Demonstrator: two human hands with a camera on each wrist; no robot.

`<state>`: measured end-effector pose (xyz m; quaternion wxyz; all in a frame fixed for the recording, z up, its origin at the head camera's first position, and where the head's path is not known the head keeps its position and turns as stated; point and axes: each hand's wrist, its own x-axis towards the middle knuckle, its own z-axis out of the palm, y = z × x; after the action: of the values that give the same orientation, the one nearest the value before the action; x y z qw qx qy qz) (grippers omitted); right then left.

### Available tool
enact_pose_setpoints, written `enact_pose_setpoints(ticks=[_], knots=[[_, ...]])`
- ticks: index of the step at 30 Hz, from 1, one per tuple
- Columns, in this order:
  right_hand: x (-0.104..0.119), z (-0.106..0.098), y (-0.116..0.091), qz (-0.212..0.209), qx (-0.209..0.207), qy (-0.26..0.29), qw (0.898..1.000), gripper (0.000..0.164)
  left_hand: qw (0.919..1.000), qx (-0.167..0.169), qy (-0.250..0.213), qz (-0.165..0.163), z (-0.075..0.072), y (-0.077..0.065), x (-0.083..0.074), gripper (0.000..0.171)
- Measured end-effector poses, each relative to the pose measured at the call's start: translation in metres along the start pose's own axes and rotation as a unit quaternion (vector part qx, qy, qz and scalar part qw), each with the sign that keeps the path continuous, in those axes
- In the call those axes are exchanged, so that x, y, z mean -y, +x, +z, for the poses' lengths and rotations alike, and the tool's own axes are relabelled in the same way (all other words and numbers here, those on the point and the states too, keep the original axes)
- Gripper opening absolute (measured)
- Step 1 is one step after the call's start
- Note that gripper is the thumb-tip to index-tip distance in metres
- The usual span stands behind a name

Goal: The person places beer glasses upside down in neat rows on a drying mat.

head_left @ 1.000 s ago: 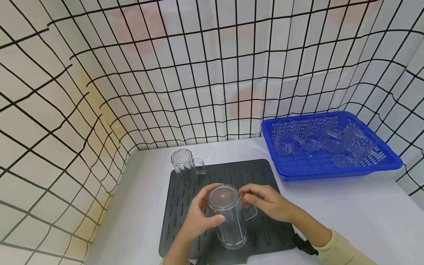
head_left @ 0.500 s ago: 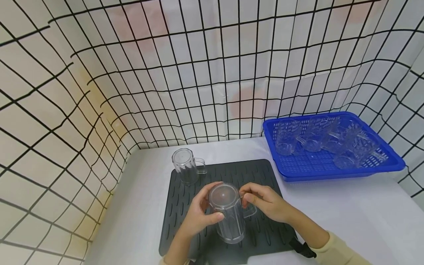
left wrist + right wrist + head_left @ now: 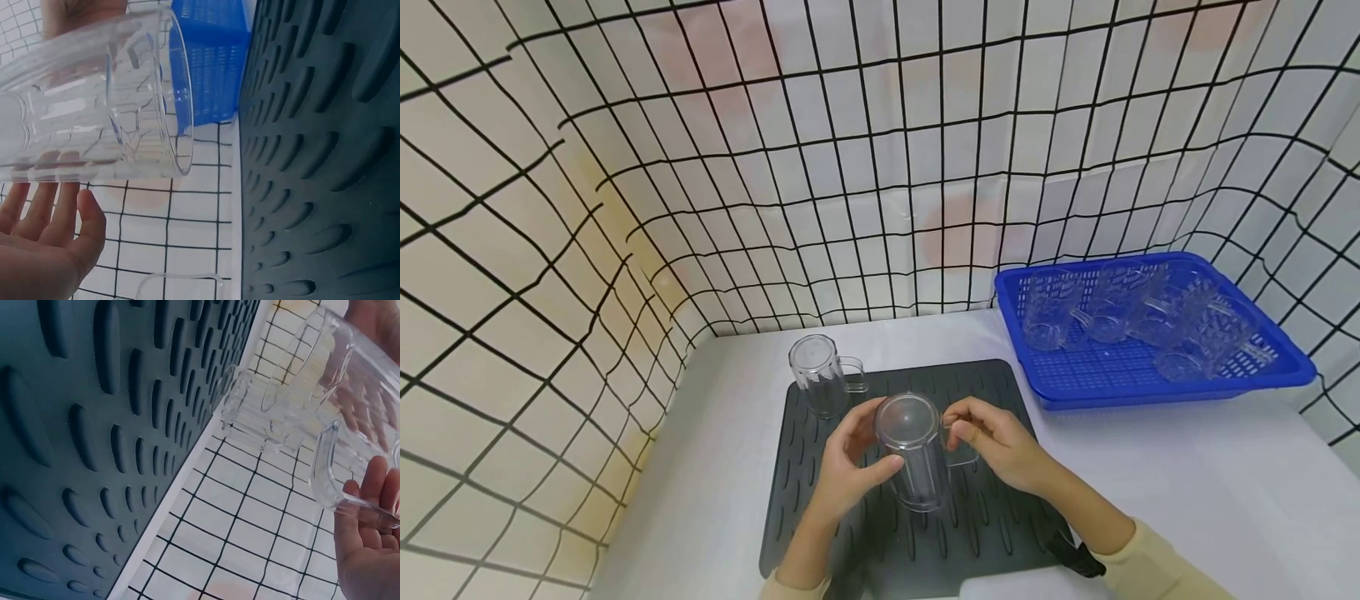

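Both hands hold a clear mug (image 3: 921, 479) upside down, its round base facing up. My left hand (image 3: 844, 473) grips the body near the base, thumb across the near side. My right hand (image 3: 1000, 446) pinches the upper end of the handle. In the left wrist view, a gap shows between the mug's rim and the dark ribbed drying mat (image 3: 319, 144). Another clear mug (image 3: 823, 383) stands upside down at the mat's far left corner, handle to the right.
At the back right stands a blue plastic basket (image 3: 1101, 396) with several clear mugs (image 3: 1183, 350) in it. Black grid panels (image 3: 880, 175) rise behind and on both sides of the white table (image 3: 700, 483).
Both hands and the held mug have shifted slightly away from the person, toward the middle of the mat. Their grip looks the same. The other mug and the basket have stayed put.
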<state>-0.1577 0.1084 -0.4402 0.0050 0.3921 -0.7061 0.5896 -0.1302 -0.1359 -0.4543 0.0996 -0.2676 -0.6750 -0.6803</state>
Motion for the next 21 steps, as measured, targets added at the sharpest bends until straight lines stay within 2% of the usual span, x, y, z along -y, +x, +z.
enact_pose_setpoints(ticks=[7,10,15,21], knots=[[-0.005,0.001,0.005,0.003,-0.029,-0.027,0.999,0.015,0.9991,-0.021,0.03,-0.022,0.002,0.007,0.001,0.067],[-0.008,0.002,0.007,0.006,-0.042,-0.036,0.998,0.015,0.9988,-0.023,0.037,-0.021,0.001,0.012,0.005,0.069],[-0.014,0.002,0.011,0.017,-0.055,-0.048,0.997,0.015,0.9995,-0.015,0.023,-0.018,-0.003,0.02,0.014,0.068],[-0.021,0.0,0.019,0.026,-0.057,-0.047,0.997,0.014,0.9995,0.007,0.01,-0.029,-0.01,0.029,0.023,0.069]])
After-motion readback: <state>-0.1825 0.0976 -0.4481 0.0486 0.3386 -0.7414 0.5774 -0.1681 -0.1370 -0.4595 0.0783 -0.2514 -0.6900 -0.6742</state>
